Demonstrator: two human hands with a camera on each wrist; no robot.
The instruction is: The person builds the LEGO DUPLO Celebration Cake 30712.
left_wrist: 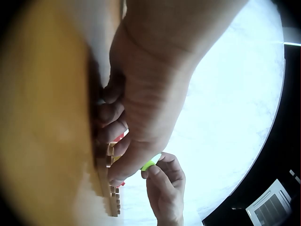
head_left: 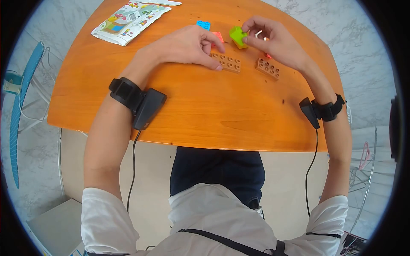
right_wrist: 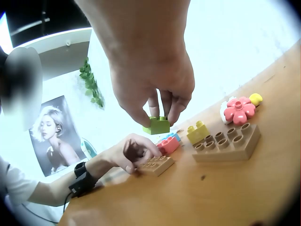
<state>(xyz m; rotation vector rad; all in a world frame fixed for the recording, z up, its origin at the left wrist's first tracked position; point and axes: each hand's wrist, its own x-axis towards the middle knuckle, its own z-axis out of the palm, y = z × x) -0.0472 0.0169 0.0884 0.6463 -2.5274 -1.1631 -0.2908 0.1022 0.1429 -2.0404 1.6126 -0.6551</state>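
Green brick: clamped between the thumb and fingertips of the right hand, apparently raised above the table, studs upward. Main risk: rotation or slip out of the right fingers; probable cause: a small contact area on smooth side walls. Second risk: a knock against the yellow brick, just below the right fingers; probable cause: too low a travel path, with partial cover of the view by the hand.

Left tan brick: gripped at one end by the left hand, thumb at the near edge, forefinger at the far edge. Risk: skid or tilt under one-sided pressure; probable cause: a free opposite end and a slick surface beneath. Additional risk: a nudge to the pink brick, close beside the left fingers.

Materials, from the right fingers outward: glossy, apparently rigid plastic for the green brick, compact and box-shaped; similar plastic for the yellow brick, with raised round studs. Toward the wearer from the right fingers: right tan brick, oblong, with two rows of hollow-topped studs. Close by: pink flower piece, with rounded petals and a central stud. Beyond the left fingers: blue brick, studded; farther left, printed bag, flexible and creased. Beneath all: smooth, wood-grained tabletop with a curved far edge.
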